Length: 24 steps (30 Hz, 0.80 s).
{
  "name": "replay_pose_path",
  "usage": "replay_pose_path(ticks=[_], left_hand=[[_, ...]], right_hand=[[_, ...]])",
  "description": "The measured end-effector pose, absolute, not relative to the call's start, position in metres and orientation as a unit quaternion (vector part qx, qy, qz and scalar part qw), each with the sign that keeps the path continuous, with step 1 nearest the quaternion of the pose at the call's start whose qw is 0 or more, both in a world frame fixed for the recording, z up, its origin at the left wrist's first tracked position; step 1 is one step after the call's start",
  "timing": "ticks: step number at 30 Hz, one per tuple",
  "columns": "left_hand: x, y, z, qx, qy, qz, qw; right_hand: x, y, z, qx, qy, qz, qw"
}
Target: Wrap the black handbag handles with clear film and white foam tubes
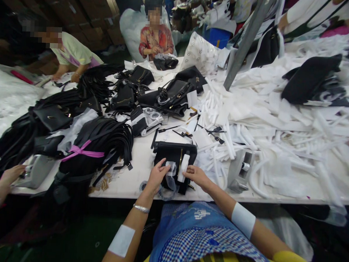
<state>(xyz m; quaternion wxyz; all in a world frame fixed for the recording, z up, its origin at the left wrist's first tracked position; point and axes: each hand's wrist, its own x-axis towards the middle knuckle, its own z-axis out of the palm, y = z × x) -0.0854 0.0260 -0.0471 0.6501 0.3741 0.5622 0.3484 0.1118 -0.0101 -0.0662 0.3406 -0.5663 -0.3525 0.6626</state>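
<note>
A black bag (159, 151) with a gold zipper lies at the table's front edge, under both hands. My left hand (158, 176) is closed at the bag's left side, its fingers pinching a clear plastic strip (170, 182) that hangs in a loop toward the edge. Between the thumb and fingers of my right hand (197, 175) is the lower end of a white padding strip (184, 165), slanting over the bag beside the zipper. Where the white strip meets the bag cannot be made out.
Left of the bag lies a bundle of black straps (102, 140) tied with a pink ribbon (83, 150). A grey tape dispenser (240, 169) stands right, among white strips (214, 105). A metal post (246, 45) rises behind. Co-workers handle things at the left and far side.
</note>
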Motion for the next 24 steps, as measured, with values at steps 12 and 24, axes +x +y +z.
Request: replay_pose_path(ticks=[12, 24], left_hand=[[-0.046, 0.064, -0.074, 0.488, 0.572, 0.263, 0.605], [-0.058, 0.066, -0.06, 0.594, 0.431, 0.206, 0.648]], right_hand=[[0.108, 0.0, -0.07, -0.556, -0.395, 0.652, 0.331], [0.101, 0.009, -0.074, -0.623, -0.606, 0.436, 0.232]])
